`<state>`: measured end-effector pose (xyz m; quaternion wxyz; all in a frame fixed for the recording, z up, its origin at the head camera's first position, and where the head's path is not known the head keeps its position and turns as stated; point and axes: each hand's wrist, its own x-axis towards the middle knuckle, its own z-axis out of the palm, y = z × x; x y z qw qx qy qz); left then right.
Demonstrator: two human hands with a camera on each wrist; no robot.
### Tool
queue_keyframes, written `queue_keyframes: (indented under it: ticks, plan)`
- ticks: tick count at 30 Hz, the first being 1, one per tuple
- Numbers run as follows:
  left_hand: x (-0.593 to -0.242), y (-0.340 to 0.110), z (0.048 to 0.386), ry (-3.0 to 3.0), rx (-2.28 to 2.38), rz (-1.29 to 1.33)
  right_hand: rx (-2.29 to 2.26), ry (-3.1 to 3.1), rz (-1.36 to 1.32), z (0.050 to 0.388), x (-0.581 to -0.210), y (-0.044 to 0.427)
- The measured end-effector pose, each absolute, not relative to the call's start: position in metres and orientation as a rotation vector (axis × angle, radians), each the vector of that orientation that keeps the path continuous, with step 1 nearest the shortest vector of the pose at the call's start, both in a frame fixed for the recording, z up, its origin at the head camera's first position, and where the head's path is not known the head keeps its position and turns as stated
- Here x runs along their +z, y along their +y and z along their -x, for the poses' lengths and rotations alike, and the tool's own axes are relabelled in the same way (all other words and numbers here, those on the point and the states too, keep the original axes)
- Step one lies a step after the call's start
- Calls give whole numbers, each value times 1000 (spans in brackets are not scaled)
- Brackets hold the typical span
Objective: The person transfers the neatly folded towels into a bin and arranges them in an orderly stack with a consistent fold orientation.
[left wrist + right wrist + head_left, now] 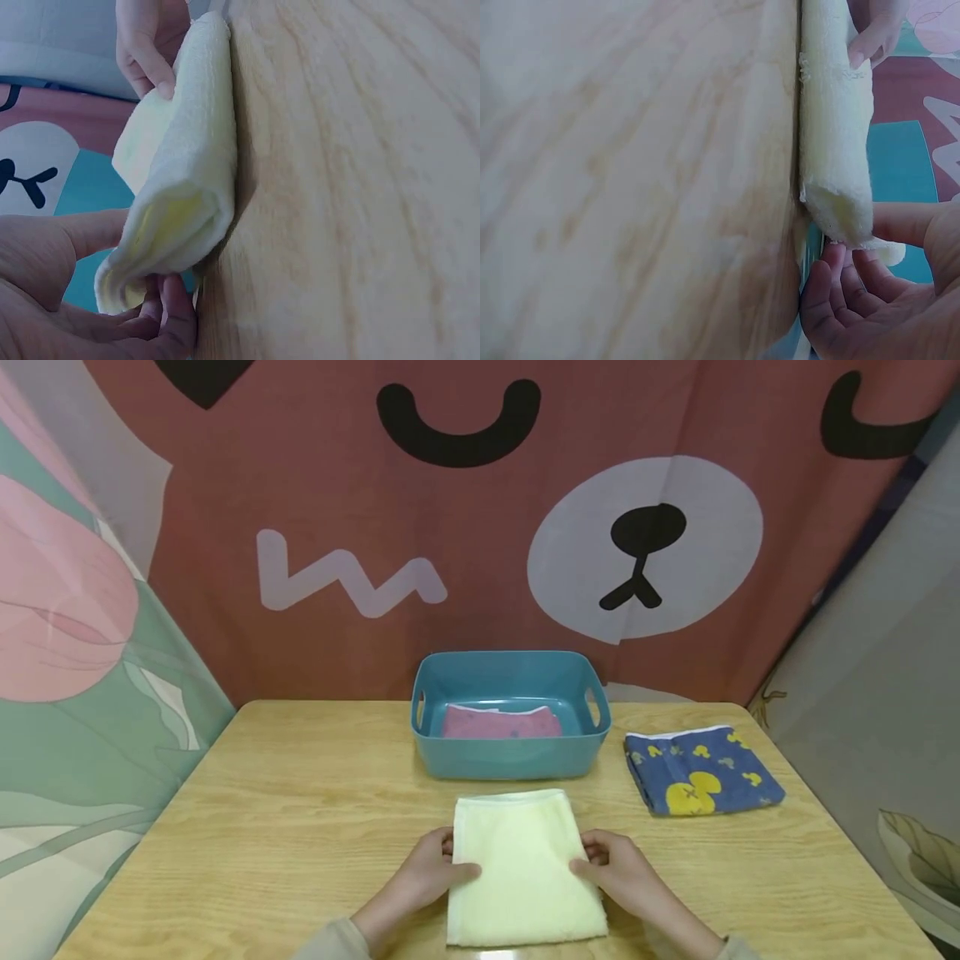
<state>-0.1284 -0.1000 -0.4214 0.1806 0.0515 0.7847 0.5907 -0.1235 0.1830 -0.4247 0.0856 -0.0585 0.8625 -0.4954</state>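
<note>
A folded pale yellow towel (pixel 525 868) is held by its two sides at the front of the table. My left hand (pixel 431 870) pinches its left edge, thumb on top and fingers beneath. At the right edge my right hand (pixel 618 868) grips it the same way. In the left wrist view the towel (pixel 187 142) shows its folded layers between the thumb and fingers of my left hand (pixel 90 292). The right wrist view has my right hand (pixel 892 277) pinching the other end of the towel (pixel 836 127).
Behind the towel stands a teal basket (pixel 510 758) with a pink folded cloth (pixel 502 723) inside. A blue folded cloth with yellow patterns (pixel 705 772) lies on the wooden table (pixel 300 810) at the right. A printed curtain (pixel 480 527) hangs behind.
</note>
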Motion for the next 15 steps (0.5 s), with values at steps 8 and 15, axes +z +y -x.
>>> queue_keyframes:
  ticks: [8,15]
  plan:
    - [-425,-104,134,2198,1744,-16,-1506,2615,108,122,-420,179]
    - [-423,-110,134,2141,1728,64,-1550,2659,-6,124,-409,175]
